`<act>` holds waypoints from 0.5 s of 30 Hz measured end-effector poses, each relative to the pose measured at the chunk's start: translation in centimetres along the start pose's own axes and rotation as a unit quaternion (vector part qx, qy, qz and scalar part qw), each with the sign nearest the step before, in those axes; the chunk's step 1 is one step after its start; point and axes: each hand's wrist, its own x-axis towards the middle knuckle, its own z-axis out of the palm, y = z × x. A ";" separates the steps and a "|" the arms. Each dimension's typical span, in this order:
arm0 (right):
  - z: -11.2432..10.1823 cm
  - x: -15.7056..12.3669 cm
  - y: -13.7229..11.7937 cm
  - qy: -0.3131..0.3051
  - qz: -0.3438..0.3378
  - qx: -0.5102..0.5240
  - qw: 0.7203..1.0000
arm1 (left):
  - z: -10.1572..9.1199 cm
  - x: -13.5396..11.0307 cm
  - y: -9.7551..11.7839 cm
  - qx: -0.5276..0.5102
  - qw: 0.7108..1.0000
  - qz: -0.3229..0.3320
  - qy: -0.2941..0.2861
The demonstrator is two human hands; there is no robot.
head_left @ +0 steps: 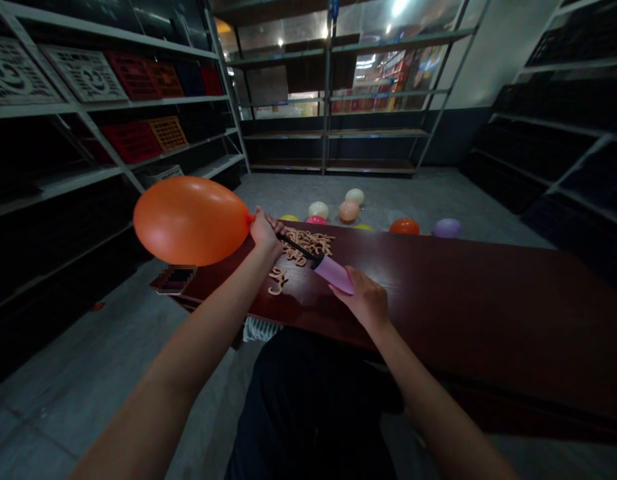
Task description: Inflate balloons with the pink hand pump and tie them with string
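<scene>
A large inflated orange balloon [191, 220] points its neck toward my left hand [265, 233]. My left fingers are closed round that neck, where it meets the front end of a balloon pump [335, 273]. The pump has a black rod and a pink-purple body. Around the pink body my right hand [365, 298] is wrapped, lower and to the right. Beneath the pump, a heap of pinkish uninflated balloons [313, 243] lies on the dark red-brown table [438, 287], with a few loose ones nearer me. The balloon's mouth is hidden by my left hand.
On the floor past the table lie several inflated balloons, among them an orange one [404, 227] and a purple one [447, 228]. A blurred-out flat object [177, 279] rests on the table's left corner. Metal shelves [328, 133] stand behind; crates [133, 75] fill the left rack.
</scene>
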 end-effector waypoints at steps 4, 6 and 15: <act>0.0 0.1 0.0 0.008 0.034 -0.005 0.999 | 1.9 -2.4 -4.3 0.005 1.000 -0.022 -0.019; 0.0 0.1 0.0 0.013 0.043 -0.008 0.999 | 2.2 -3.2 -6.2 0.014 0.999 -0.039 -0.032; 0.3 0.3 -0.4 -0.029 0.012 0.001 0.999 | 0.4 -2.7 -5.8 0.039 0.997 -0.071 0.001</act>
